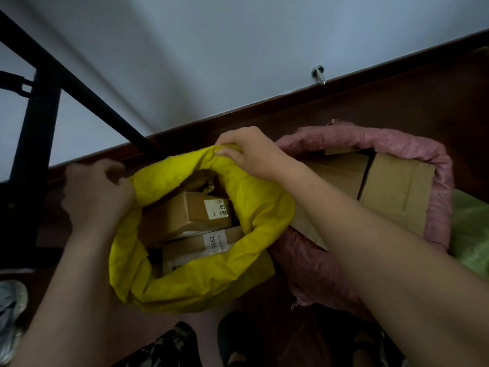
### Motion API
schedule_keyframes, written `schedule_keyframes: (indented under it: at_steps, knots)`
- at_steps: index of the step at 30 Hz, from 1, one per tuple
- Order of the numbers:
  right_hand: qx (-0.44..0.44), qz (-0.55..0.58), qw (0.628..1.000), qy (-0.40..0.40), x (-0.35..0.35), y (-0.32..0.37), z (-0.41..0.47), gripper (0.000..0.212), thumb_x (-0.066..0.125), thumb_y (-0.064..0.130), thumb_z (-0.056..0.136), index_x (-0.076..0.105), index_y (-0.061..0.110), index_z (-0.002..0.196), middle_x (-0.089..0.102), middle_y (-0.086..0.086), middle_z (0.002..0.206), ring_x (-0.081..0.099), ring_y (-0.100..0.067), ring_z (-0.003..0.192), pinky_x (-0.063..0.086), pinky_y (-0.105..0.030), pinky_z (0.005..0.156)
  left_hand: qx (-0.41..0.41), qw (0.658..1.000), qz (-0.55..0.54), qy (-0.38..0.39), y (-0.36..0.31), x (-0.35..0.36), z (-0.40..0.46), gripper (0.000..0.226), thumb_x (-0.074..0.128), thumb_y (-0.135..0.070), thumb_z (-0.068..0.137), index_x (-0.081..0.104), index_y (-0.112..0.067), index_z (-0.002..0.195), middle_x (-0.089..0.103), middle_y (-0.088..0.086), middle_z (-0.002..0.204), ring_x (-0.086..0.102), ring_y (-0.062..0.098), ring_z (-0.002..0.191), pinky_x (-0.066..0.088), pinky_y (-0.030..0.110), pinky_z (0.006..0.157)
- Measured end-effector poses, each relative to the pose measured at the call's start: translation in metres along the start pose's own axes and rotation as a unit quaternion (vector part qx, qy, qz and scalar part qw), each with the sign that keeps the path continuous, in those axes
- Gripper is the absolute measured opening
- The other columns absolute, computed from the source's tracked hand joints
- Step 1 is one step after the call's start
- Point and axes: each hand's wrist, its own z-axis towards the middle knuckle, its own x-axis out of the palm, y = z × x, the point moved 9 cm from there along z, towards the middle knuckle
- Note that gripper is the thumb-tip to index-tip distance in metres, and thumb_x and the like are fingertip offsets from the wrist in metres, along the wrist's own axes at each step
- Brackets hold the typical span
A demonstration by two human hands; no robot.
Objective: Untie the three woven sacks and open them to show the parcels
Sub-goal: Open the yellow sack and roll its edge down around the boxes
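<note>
I'm gripping the yellow sack (201,274) rim with both hands: left hand (98,192) mid-left, right hand (248,152) upper centre. The mouth is lying between them, and the green sack (471,234) is waiting nearer my right.

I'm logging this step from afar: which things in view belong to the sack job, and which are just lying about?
Job:
yellow sack, rim held by left hand and right hand
its labelled parcels
pink sack, open, boxes showing
green sack, at the right edge

Lying about:
black metal frame
wall stud
shoe
</note>
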Motion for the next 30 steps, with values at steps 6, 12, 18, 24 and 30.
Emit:
schedule_keyframes:
  at_steps: [6,12,18,24,30]
  knots:
    - [0.071,0.086,0.993,-0.024,-0.001,-0.008,0.008,0.024,0.053,0.012,0.096,0.066,-0.007,0.09,0.06,-0.01,0.08,0.052,-0.017,0.074,0.034,-0.028,0.065,0.176,0.981,-0.062,0.051,-0.06,0.02,-0.022,0.03,0.071,-0.033,0.082,0.069,-0.02,0.109,0.065,-0.002,0.105,0.056,0.012,0.097,0.042,0.028,0.082]
    - [0.16,0.207,0.965,-0.032,0.017,-0.023,0.004,0.006,0.058,0.018,0.094,0.059,0.014,0.091,0.053,0.012,0.078,0.046,0.0,0.063,0.038,-0.016,0.062,0.094,0.992,-0.079,0.023,-0.049,0.021,-0.01,0.026,0.053,-0.02,0.095,0.065,-0.003,0.079,0.059,0.01,0.066,0.055,0.022,0.062,0.04,0.033,0.059]
    - [0.045,0.109,0.992,-0.041,0.009,0.01,-0.002,0.049,0.068,0.058,0.076,0.045,0.02,0.097,0.042,0.015,0.063,0.043,0.002,0.054,0.032,-0.02,0.057,-0.151,0.944,-0.272,0.107,-0.003,0.051,-0.006,0.023,0.057,-0.026,0.094,0.069,-0.014,0.078,0.057,0.009,0.064,0.051,0.02,0.057,0.041,0.03,0.065]
    - [-0.081,-0.049,0.995,0.037,0.026,0.028,-0.004,0.054,0.076,0.049,0.07,0.054,0.025,0.114,0.04,0.006,0.101,0.055,-0.016,0.084,0.052,-0.039,0.066,-0.226,0.887,-0.342,0.213,0.016,0.08,-0.004,0.025,0.057,-0.005,0.09,0.058,-0.011,0.114,0.058,0.011,0.076,0.052,0.02,0.062,0.043,0.028,0.059]
    - [-0.009,0.09,0.994,0.063,0.03,0.008,0.003,0.021,0.068,0.027,0.085,0.074,0.007,0.084,0.068,-0.005,0.077,0.06,-0.011,0.071,0.049,-0.032,0.069,-0.02,0.995,-0.073,0.063,-0.012,0.036,-0.006,0.034,0.074,-0.021,0.08,0.061,-0.027,0.111,0.058,-0.002,0.098,0.06,0.023,0.096,0.05,0.039,0.082]
